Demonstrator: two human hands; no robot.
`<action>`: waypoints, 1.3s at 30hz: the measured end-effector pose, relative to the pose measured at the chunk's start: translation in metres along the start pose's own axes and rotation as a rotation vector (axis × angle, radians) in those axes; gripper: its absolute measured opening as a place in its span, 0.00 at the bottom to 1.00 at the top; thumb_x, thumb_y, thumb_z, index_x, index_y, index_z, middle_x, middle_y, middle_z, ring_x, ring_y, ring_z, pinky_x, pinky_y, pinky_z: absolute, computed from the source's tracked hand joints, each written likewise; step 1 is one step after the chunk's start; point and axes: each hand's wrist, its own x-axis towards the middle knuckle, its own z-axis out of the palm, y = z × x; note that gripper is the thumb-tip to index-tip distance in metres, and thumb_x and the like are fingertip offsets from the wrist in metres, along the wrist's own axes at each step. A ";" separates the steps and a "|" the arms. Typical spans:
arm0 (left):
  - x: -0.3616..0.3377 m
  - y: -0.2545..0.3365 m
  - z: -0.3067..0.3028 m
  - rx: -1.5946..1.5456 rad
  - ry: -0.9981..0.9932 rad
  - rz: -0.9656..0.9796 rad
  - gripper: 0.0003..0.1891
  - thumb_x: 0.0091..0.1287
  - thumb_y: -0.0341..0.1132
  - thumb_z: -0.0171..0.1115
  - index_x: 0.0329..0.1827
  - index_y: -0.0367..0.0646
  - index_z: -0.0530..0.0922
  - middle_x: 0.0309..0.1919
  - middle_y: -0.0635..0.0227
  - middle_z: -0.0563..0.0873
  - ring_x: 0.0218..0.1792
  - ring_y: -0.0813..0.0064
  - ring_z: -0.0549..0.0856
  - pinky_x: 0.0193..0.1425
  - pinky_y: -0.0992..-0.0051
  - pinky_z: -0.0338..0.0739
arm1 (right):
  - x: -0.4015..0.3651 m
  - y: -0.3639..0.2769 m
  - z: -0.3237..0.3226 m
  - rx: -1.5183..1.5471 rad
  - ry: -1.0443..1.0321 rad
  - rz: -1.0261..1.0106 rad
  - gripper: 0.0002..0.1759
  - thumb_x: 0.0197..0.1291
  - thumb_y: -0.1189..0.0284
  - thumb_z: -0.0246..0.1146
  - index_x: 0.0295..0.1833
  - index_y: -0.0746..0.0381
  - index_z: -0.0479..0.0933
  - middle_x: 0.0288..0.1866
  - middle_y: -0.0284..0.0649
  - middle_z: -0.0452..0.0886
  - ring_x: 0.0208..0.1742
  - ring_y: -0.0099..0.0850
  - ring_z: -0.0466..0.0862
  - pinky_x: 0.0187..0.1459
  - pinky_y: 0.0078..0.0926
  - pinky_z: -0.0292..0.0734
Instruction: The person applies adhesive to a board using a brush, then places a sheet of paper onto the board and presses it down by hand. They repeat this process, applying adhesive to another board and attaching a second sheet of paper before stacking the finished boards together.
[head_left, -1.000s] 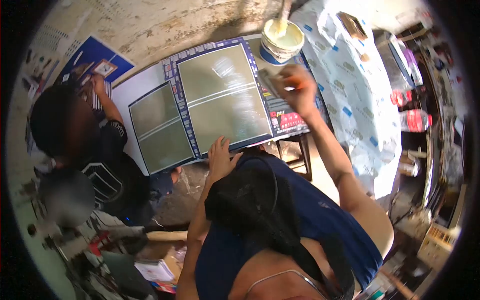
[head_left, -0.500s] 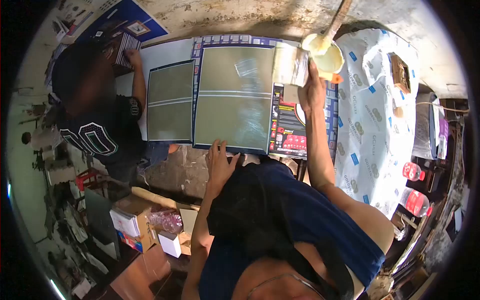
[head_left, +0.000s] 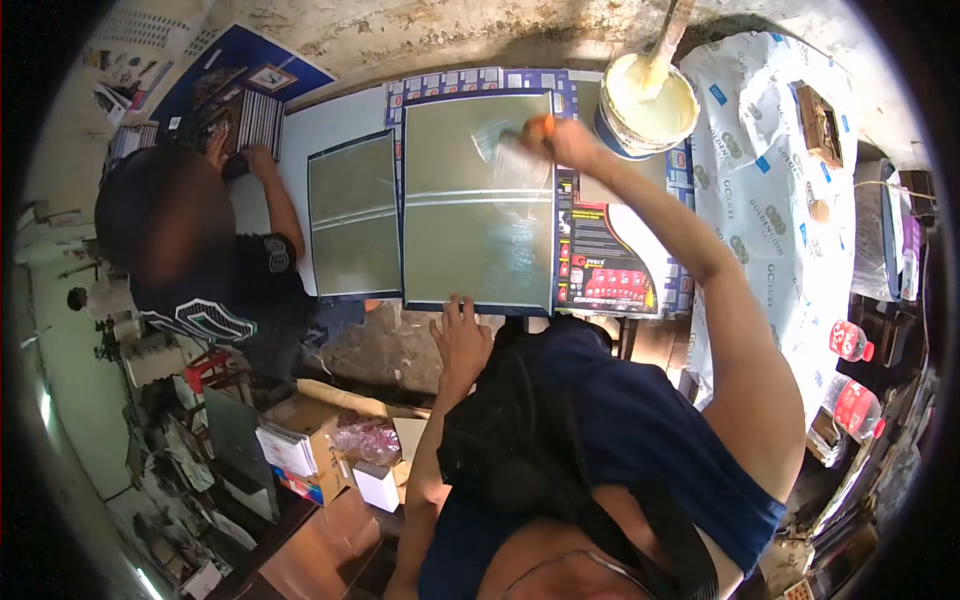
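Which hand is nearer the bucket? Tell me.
Right: the right hand is beside the large panel, near the bucket; the left hand is at the panel's near edge, farther off.

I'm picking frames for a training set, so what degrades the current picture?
Head view: fisheye bending with black corners; motion blur around the brush in the right hand; whitish shine on the large panel; strong light on the pale sheet.
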 end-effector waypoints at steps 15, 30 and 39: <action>0.020 -0.043 -0.006 -0.182 0.144 -0.114 0.29 0.67 0.47 0.59 0.66 0.39 0.70 0.68 0.51 0.68 0.71 0.50 0.64 0.69 0.34 0.56 | 0.067 -0.023 -0.072 0.019 -0.232 -0.046 0.08 0.61 0.67 0.65 0.39 0.61 0.84 0.26 0.49 0.83 0.27 0.47 0.84 0.38 0.42 0.81; 0.018 -0.054 0.022 0.083 0.230 -0.131 0.49 0.62 0.72 0.54 0.72 0.37 0.63 0.70 0.47 0.64 0.70 0.43 0.65 0.69 0.34 0.56 | 0.152 0.047 -0.008 -0.402 -0.231 0.016 0.10 0.58 0.63 0.67 0.40 0.57 0.81 0.40 0.48 0.84 0.42 0.48 0.84 0.47 0.47 0.77; 0.015 -0.057 0.024 -0.012 0.217 -0.149 0.46 0.61 0.67 0.59 0.72 0.38 0.65 0.71 0.49 0.66 0.72 0.43 0.62 0.68 0.35 0.59 | 0.206 0.002 0.014 -0.119 -0.409 -0.190 0.11 0.60 0.65 0.67 0.46 0.56 0.83 0.35 0.46 0.83 0.37 0.40 0.84 0.42 0.40 0.77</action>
